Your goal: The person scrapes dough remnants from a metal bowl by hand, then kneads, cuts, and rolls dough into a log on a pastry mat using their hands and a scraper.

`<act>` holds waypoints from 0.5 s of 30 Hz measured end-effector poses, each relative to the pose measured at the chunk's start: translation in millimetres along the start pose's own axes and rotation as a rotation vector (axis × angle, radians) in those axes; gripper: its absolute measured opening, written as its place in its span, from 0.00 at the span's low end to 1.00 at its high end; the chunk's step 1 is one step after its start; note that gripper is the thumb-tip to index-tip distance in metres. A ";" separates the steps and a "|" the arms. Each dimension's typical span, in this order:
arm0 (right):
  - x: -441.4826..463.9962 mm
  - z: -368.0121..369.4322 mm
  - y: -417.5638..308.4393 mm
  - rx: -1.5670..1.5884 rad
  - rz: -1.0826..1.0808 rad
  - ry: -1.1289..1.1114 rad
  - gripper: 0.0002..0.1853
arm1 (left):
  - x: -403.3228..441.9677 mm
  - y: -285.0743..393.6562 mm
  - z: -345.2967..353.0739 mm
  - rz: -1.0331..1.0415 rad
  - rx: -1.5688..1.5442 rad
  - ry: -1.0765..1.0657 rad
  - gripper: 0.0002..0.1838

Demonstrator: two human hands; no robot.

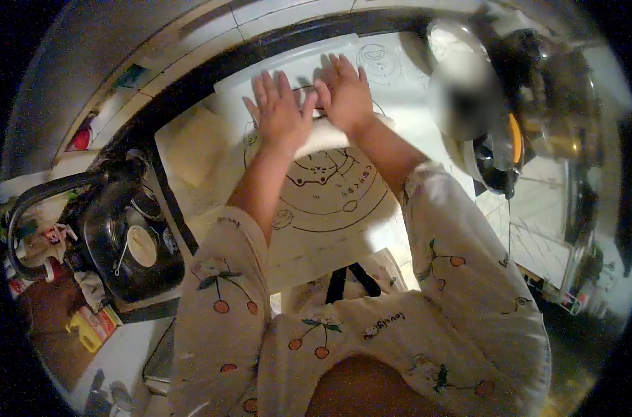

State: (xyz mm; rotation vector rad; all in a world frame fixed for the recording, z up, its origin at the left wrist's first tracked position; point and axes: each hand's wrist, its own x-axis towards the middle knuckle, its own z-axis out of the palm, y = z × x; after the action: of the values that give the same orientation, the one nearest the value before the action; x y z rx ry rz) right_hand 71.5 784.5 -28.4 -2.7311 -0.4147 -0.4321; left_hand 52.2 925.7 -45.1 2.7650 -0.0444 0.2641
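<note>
Side by side at the far part of a printed mat [323, 198], my left hand [281, 112] and my right hand [346, 96] stretch forward with fingers spread. A smooth whitish roll, which looks like dough [321, 137], lies crosswise on the mat beneath and between my wrists. My palms appear to rest over its far side, partly hiding it. The mat carries black line drawings, a large circle and some lettering. Neither hand grips anything.
On the left is a dark sink [114, 271] with a black faucet [34, 191] and a pale oval dish [142, 245] in it. A bowl of white powder [458, 48] stands at the back right, near a black-and-orange object [516, 142]. A tiled wall [271, 17] runs behind.
</note>
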 end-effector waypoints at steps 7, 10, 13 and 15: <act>-31.6 -15.7 -10.8 0.074 -0.092 -0.058 0.18 | -51.4 7.0 -24.8 0.321 0.069 0.061 0.30; -130.3 -44.0 -40.9 -0.004 -0.107 -0.112 0.18 | -154.5 11.0 -20.8 0.426 0.144 -0.003 0.29; -178.5 -36.0 -35.3 -0.046 -0.222 -0.025 0.20 | -190.7 16.8 -28.8 0.416 -0.043 -0.175 0.30; -169.9 -26.9 -24.9 0.018 -0.299 0.065 0.21 | -163.6 19.2 -32.2 0.412 -0.001 -0.096 0.31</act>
State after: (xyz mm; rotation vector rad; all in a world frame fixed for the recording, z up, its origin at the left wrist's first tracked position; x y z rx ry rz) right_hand -98.1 757.9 -55.4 -2.6352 -0.8093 -0.5884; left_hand -115.4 918.8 -39.8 2.7413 -0.6414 0.2343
